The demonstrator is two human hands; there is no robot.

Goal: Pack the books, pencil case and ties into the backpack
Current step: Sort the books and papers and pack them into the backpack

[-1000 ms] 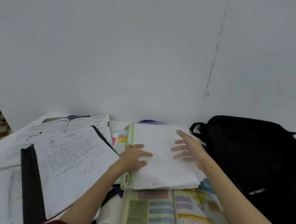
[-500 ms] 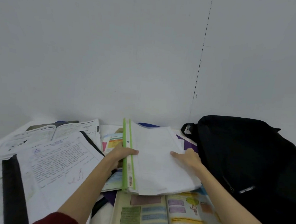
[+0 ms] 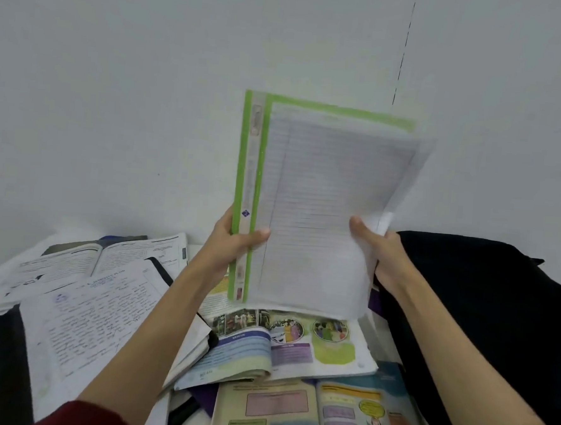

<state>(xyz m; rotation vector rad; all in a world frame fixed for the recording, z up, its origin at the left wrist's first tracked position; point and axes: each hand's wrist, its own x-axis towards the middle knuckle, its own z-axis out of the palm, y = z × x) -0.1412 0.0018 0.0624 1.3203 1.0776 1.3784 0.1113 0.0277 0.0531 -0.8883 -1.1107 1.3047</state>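
Right, near edge first: an open pastel-page textbook (image 3: 309, 414) lies flat at 6 o'clock, and just beyond it sits a second open book with round colour photos (image 3: 284, 344). At 9 o'clock there's a handwritten white sheet on a black clipboard (image 3: 92, 315), and past that an open black-and-white printed book (image 3: 105, 257).

Mid-frame, both hands hold a green-spined folder of lined white paper (image 3: 319, 198) upright, clear of the pile. Left hand (image 3: 234, 245) grips the spine low down, thumb across the front. Right hand (image 3: 381, 254) pinches the loose sheets at the lower open edge, thumb on top.

The soft black fabric backpack (image 3: 483, 307) slumps at 3 o'clock, just beside the right hand; its opening isn't visible.

Handling guess: folder is light but floppy. The spine is the only stiff part, and the top corner of the sheets is already fanning out. Best held by the spine with the free edge clamped, then slid in spine-first so pages don't crease or snag.

No pencil case or ties can be made out.
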